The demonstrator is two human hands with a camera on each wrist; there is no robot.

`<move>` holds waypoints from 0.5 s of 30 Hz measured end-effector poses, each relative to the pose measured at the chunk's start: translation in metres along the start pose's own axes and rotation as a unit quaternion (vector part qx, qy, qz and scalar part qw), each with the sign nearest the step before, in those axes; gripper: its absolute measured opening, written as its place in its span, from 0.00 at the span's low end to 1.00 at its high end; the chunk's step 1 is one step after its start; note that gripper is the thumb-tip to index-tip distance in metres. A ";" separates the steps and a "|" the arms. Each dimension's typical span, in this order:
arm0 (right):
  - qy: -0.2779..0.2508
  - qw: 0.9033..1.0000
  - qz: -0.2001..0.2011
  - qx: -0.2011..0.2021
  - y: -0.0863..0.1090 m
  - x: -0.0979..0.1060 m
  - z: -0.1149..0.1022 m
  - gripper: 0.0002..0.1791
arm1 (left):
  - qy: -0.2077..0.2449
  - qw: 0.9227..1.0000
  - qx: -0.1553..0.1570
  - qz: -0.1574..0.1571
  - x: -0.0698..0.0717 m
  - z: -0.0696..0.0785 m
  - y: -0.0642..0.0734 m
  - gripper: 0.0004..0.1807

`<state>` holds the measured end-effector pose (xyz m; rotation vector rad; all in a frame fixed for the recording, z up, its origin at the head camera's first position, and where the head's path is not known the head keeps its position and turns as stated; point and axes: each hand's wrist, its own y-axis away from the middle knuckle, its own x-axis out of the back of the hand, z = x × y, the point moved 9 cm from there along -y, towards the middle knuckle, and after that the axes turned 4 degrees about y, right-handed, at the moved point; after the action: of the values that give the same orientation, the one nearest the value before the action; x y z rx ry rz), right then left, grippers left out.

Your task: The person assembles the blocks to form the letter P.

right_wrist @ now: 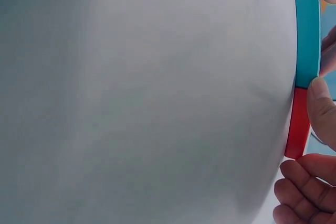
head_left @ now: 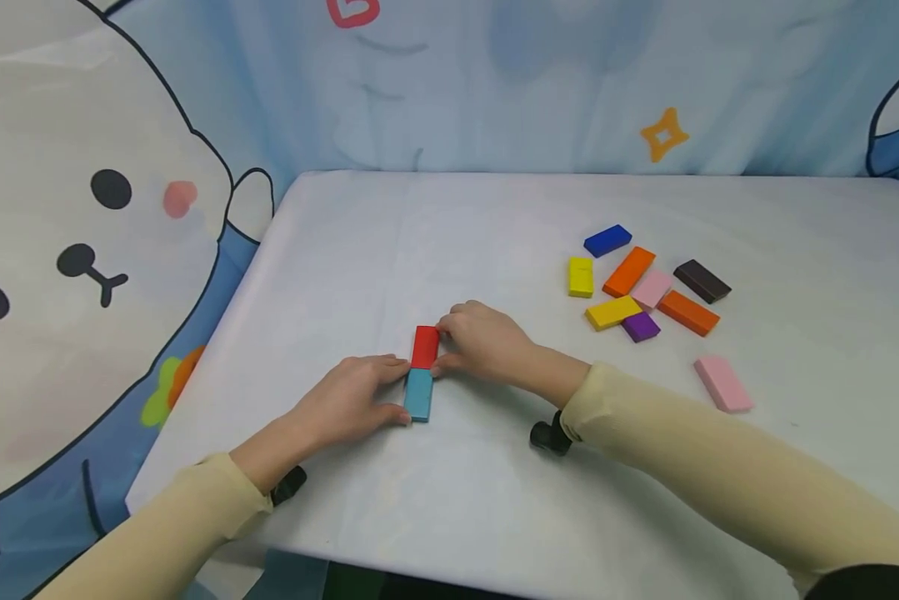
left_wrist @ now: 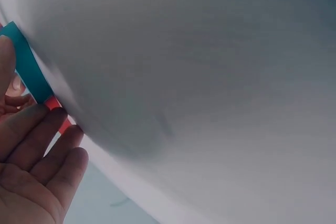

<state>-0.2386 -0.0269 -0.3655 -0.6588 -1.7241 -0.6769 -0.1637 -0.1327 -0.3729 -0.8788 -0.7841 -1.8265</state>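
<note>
A red block (head_left: 425, 346) and a teal block (head_left: 418, 396) lie end to end on the white table, forming one straight strip. My left hand (head_left: 347, 400) holds the teal block from the left, its thumb at the near end and its fingertips by the seam with the red one. On the other side, my right hand (head_left: 486, 343) grips the red block, index finger at its far end and thumb beside the seam. In the right wrist view the teal block (right_wrist: 308, 38) meets the red block (right_wrist: 298, 124) closely.
To the right lies a loose group of blocks: blue (head_left: 608, 241), yellow (head_left: 580, 277), orange (head_left: 629, 271), black (head_left: 702, 281), purple (head_left: 640, 327) and others. A pink block (head_left: 722, 383) lies apart, nearer. A printed curtain (head_left: 494, 92) hangs behind the table (head_left: 389, 250).
</note>
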 end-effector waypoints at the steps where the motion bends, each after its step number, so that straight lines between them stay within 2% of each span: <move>1: 0.001 1.000 0.000 0.001 -0.002 0.000 -0.002 0.31 | 0.000 1.000 0.000 0.001 0.001 -0.002 0.001 0.36; 6: 0.006 1.000 -0.001 0.008 -0.010 -0.002 -0.013 0.30 | 0.000 1.000 0.000 0.005 0.006 -0.010 0.009 0.36; 15: 0.027 0.999 -0.011 0.018 -0.024 -0.005 -0.032 0.27 | -0.007 1.000 0.023 0.006 0.013 -0.024 0.021 0.37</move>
<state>-0.2335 -0.0671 -0.3662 -0.5913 -1.6927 -0.6714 -0.1545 -0.1657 -0.3725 -0.8658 -0.8242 -1.7871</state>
